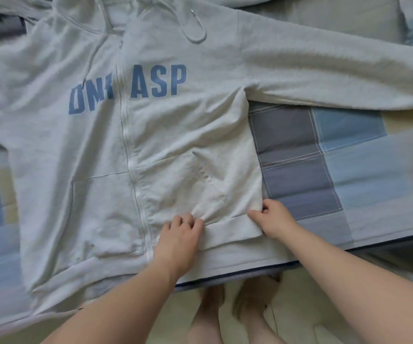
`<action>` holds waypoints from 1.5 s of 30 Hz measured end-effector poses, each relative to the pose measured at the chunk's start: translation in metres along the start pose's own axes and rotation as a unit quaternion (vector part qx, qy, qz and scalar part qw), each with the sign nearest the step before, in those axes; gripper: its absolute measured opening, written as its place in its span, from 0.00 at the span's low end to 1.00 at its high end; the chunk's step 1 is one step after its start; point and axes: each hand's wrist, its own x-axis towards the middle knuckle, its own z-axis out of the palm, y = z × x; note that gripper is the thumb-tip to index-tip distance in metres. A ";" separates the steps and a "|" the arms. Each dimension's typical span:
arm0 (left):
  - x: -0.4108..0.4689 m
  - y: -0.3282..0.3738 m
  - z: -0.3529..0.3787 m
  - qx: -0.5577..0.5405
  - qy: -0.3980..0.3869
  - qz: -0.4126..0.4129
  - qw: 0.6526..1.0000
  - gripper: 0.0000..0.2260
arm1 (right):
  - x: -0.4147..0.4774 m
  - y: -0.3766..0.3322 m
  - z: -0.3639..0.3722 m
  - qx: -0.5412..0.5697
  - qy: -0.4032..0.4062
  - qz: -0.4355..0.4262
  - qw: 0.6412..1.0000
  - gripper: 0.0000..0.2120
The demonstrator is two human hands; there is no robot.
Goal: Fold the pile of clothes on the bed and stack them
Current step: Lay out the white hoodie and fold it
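Both grips hold the hoodie (175, 135) at lower centre, left grip (183, 232) bunching cloth, right grip (272, 217) pinching its side edge, I reckon to flatten it before folding.

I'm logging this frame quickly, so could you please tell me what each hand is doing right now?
Left hand: gripping bunched hoodie fabric just above the hem.
Right hand: pinching the hoodie's side edge near the hem.

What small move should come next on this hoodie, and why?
Probably tug the hem corner outward to flatten it. The hoodie lies front up, but creases fan across the pocket between the left hand and the right hand, which both grip fabric there.
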 end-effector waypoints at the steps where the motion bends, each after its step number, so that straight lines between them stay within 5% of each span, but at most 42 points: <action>1: 0.001 0.002 0.006 0.007 0.015 -0.004 1.000 0.23 | -0.001 0.002 0.002 -0.009 0.005 -0.006 1.000 0.09; 6: 0.002 0.017 0.006 0.005 0.063 -0.010 0.998 0.21 | -0.016 0.014 -0.002 0.088 -0.003 -0.010 0.996 0.07; 10: -0.005 0.033 0.008 -0.037 0.041 0.007 0.998 0.18 | -0.029 0.055 -0.001 0.059 -0.015 0.020 0.998 0.03; 13: -0.016 0.031 0.017 -0.113 0.030 0.025 0.993 0.14 | -0.033 0.067 0.003 0.045 -0.018 0.048 0.998 0.05; 16: -0.033 0.019 0.028 -0.241 0.105 -0.034 0.964 0.11 | -0.030 0.059 0.007 0.074 -0.022 0.069 0.995 0.02; 20: -0.064 -0.004 0.046 -0.435 0.167 -0.229 0.855 0.12 | -0.053 0.041 0.016 0.200 -0.053 0.159 0.965 0.13; 25: -0.092 -0.051 0.072 -0.607 0.154 -0.398 0.670 0.17 | -0.075 0.035 0.048 0.363 -0.045 0.219 0.904 0.15; 30: -0.102 -0.099 0.100 -0.816 0.136 -0.456 0.329 0.24 | -0.084 0.028 0.092 0.492 -0.019 0.234 0.839 0.17; 31: -0.107 -0.107 0.104 -0.834 0.128 -0.456 0.283 0.25 | -0.086 0.025 0.102 0.504 -0.018 0.232 0.831 0.18; 35: -0.118 -0.137 0.117 -0.839 0.174 -0.474 0.202 0.30 | -0.087 0.002 0.140 0.525 -0.039 0.219 0.822 0.18; 38: -0.120 -0.156 0.125 -0.854 0.194 -0.454 0.166 0.19 | -0.083 -0.021 0.165 0.520 -0.039 0.222 0.824 0.16; 41: -0.128 -0.161 0.137 -0.860 0.172 -0.443 0.186 0.09 | -0.083 -0.023 0.182 0.492 0.001 0.235 0.838 0.17; 45: -0.140 -0.163 0.146 -0.858 0.156 -0.441 0.211 0.10 | -0.092 -0.018 0.185 0.443 0.042 0.245 0.862 0.18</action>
